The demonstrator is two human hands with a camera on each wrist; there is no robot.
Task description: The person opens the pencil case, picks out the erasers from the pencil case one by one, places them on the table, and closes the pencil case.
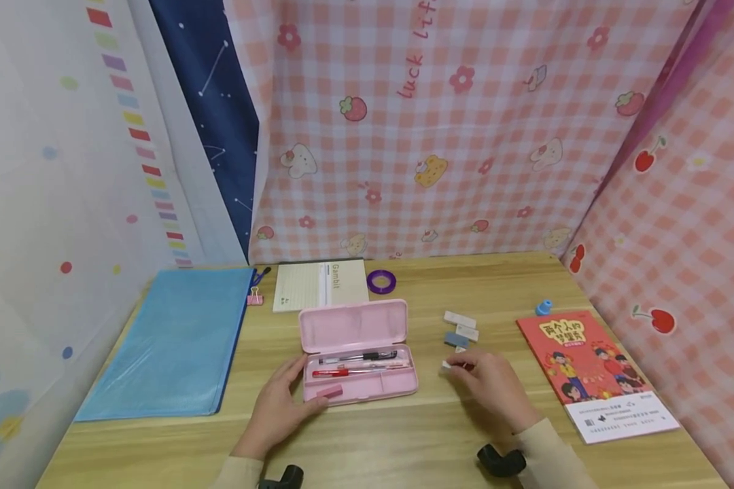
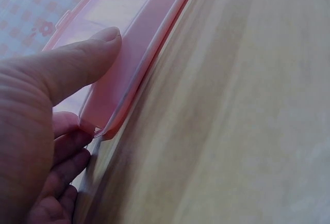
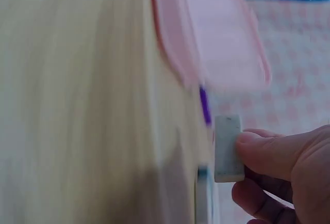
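A pink pencil case [image 1: 397, 388] lies with its lid raised in the middle of the table. Inside are a black pen [image 1: 357, 357], a red pen [image 1: 348, 371] and a small pink block [image 1: 329, 392]. My left hand [image 1: 278, 411] holds the case's left end, thumb on the front rim [image 2: 116, 79] and fingers at the side. Right of the case, my right hand [image 1: 492, 387] pinches a white eraser [image 3: 227, 149] between thumb and fingers, just off the table. Beyond that hand lie several other erasers, white ones [image 1: 460, 319] and a blue-grey one [image 1: 456, 339].
A blue folder [image 1: 165, 343] lies at the left, near a pink binder clip [image 1: 255, 299]. Behind the case are a notebook [image 1: 306, 285] and a purple tape roll [image 1: 372, 288]. At the right lie a red book [image 1: 593, 353] and a small blue object [image 1: 544, 308].
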